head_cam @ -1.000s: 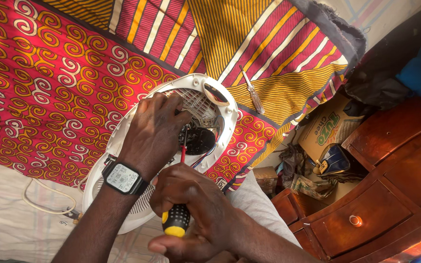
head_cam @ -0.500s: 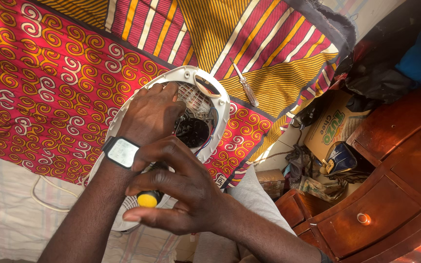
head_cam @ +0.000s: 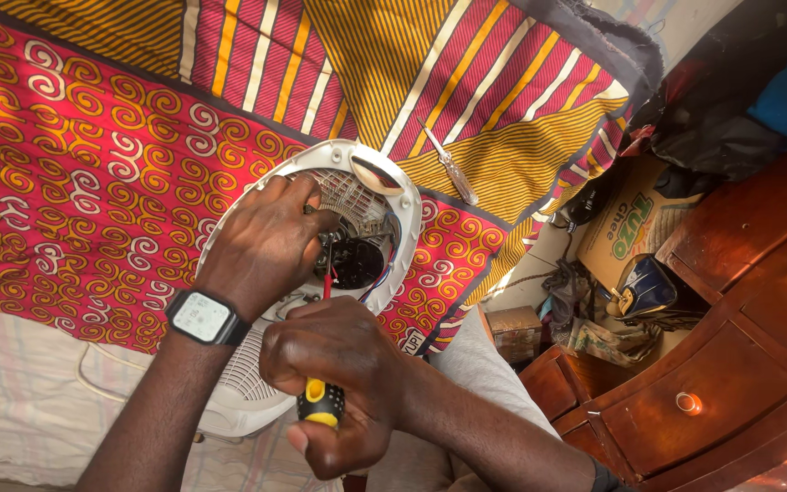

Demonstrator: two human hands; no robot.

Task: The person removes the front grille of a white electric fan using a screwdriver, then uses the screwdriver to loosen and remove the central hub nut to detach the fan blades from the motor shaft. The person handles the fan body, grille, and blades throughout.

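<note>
**On the patterned bedcover: screwdriver work at the motor of an opened white fan**

On the red and yellow patterned cloth, toward its lower middle where it meets the pale striped sheet, a round white fan housing is seen lying with its inner side up. Its black motor, with red and blue wires beside it, is exposed at the centre of the housing. The left hand, with a watch on its wrist, is laid over the housing, its fingers curled onto the grille just beside the motor, steadying the part rather than gripping it. The right hand is clenched around the black and yellow handle of a screwdriver, whose red shank is directed up toward the motor; the tip is hidden behind the left fingers. The step in hand is judged to be the turning of a screw at the motor mount. For the next move, the tip would need to be kept seated and square while the housing is held still. A second, slim screwdriver is left on the yellow striped area, well apart from both hands. A wooden drawer unit is visible beyond the right edge.
</note>
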